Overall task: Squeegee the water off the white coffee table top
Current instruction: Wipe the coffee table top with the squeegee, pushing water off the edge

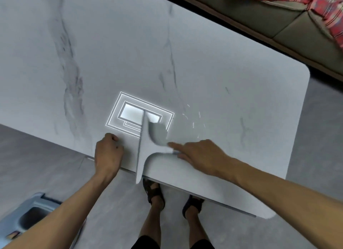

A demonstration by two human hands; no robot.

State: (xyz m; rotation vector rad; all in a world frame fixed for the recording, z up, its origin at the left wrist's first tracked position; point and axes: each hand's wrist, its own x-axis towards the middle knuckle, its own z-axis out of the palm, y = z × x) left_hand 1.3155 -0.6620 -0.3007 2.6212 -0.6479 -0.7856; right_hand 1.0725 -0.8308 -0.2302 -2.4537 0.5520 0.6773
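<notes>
Squeegee (142,148): pale grey, on the coffee table top (232,81) at its near edge; the blade runs from a lamp reflection (133,113) out past the edge, and the handle points right.
Blue container (27,215): on the floor (315,137), lower left; dark hollow, contents too blurred to tell.
Table top: white, grey-veined; water droplets (193,118) right of the blade.
Room: sofa (278,22) with plaid cloth (330,16) beyond.
Left hand (108,152): clenched, resting left of the blade.
Right hand (200,155): grasping the handle, index finger along it.
</notes>
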